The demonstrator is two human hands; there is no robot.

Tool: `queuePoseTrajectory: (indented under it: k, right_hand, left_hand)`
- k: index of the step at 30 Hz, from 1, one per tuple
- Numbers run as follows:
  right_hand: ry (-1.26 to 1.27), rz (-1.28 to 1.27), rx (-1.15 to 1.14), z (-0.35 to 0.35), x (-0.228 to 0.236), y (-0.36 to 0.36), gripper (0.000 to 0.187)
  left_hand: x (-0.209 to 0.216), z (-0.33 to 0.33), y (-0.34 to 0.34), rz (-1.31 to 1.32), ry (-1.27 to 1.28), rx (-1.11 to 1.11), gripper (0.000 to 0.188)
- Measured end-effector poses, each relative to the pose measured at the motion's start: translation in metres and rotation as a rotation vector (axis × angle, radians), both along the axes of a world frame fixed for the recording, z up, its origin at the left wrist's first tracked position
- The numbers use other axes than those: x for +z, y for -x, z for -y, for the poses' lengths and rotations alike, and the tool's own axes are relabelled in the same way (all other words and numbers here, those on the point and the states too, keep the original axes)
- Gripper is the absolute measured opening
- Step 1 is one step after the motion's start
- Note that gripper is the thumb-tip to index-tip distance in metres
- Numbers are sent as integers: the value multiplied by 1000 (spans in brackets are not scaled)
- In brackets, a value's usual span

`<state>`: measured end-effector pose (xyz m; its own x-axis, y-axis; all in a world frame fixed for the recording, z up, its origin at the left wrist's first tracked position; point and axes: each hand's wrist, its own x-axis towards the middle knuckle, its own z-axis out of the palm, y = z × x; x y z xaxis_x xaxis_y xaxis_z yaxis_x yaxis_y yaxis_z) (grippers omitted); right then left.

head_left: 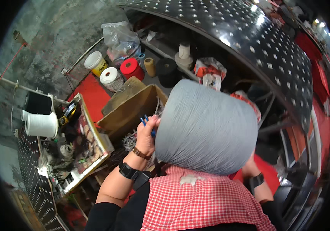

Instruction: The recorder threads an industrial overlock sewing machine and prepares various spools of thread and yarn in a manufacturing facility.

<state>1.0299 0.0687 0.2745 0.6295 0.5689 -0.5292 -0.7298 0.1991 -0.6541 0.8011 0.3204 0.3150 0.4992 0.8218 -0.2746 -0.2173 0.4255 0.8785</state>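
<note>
While grips (146, 134) (250, 167) flank it, gray yarn (208, 127) lies between.

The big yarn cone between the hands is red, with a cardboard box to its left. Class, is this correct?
The colour is wrong: the head view shows the big yarn cone between the hands is grey, with a cardboard box to its left.
</note>
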Motion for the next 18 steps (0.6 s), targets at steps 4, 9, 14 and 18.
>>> queuePoseTrajectory:
  k: [4, 9, 14, 18]
  right_hand:
    - [-166, -58, 329, -56, 7, -79, 70]
    - [-85, 742, 593, -107, -36, -198, 86]
    - [-399, 153, 640, -232, 52, -223, 86]
    - [-51, 156, 740, -310, 71, -232, 68]
  left_hand:
    - [-55, -43, -38, 169, 219, 183, 32]
    - [40, -86, -101, 217, 302, 21, 68]
    - [22, -113, -129, 98, 167, 349, 49]
    - [-17, -127, -133, -57, -84, 433, 31]
